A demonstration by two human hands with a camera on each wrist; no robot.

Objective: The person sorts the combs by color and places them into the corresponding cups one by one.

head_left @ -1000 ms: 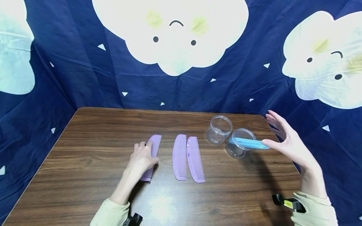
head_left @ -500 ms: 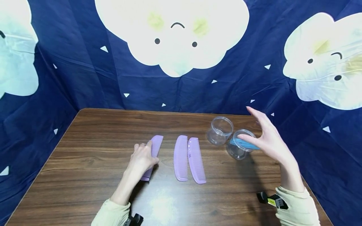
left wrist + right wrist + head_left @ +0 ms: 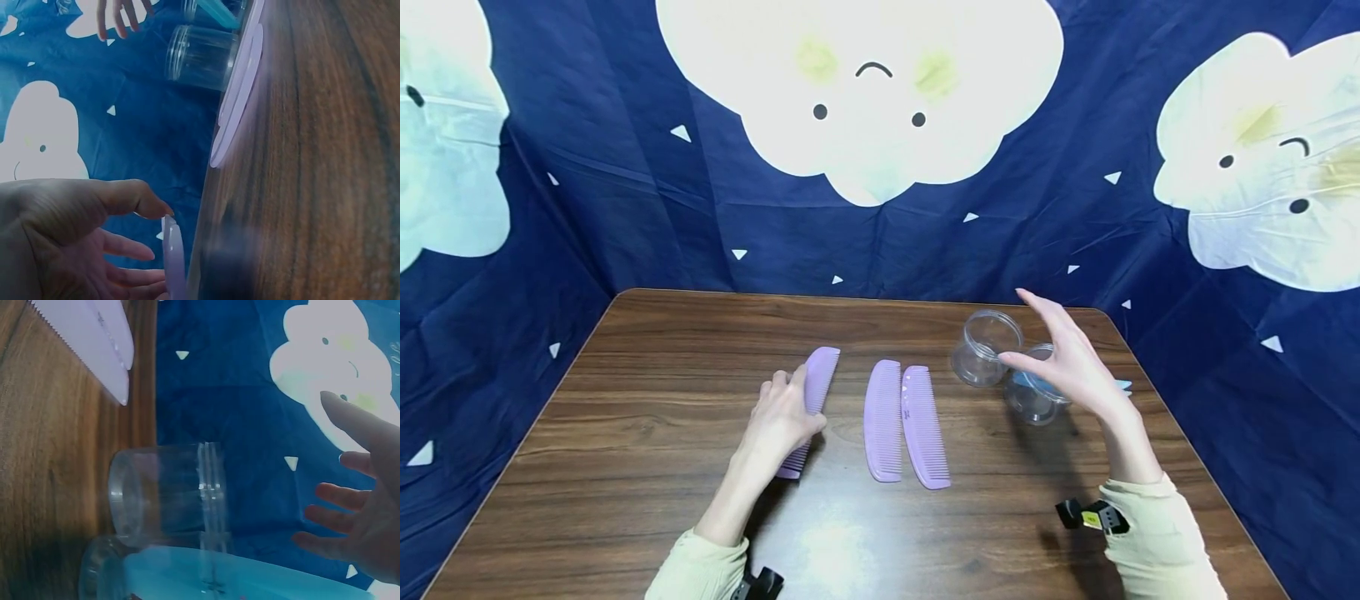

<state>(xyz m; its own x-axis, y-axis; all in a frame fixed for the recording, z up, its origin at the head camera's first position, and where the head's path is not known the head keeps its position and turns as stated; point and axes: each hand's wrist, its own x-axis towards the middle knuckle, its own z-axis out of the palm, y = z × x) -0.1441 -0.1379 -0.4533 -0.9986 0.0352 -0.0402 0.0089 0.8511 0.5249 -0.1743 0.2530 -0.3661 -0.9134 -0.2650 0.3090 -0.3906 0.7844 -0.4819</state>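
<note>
Head view: a dark brown wooden desk (image 3: 625, 433) stands before a navy curtain printed with white clouds (image 3: 865, 100). The left hand (image 3: 782, 417) sits at about 8 o'clock from the desk's centre, its fingers curled round the edge of a flat lilac plastic comb (image 3: 814, 385), whose far end tilts up off the wood. Just to the 3 o'clock side, two more lilac combs (image 3: 904, 421) lie flat, side by side and touching. At 2 o'clock, the right hand (image 3: 1071, 367) hovers with fingers spread and relaxed, holding nothing, above a clear round plastic jar (image 3: 1032, 398). A long turquoise plastic piece (image 3: 1123, 385) rests across that jar's mouth, mostly hidden by the hand. A second clear jar (image 3: 981, 343) stands touching the first at its 11 o'clock.

Left wrist view: the thumb (image 3: 134, 199) and fingers (image 3: 128, 275) pinch the lilac comb on edge; the two flat combs and both jars show beyond.

Right wrist view: the spread fingers (image 3: 344, 519) are apart from the jars, with the turquoise piece lying on the nearer jar.
</note>
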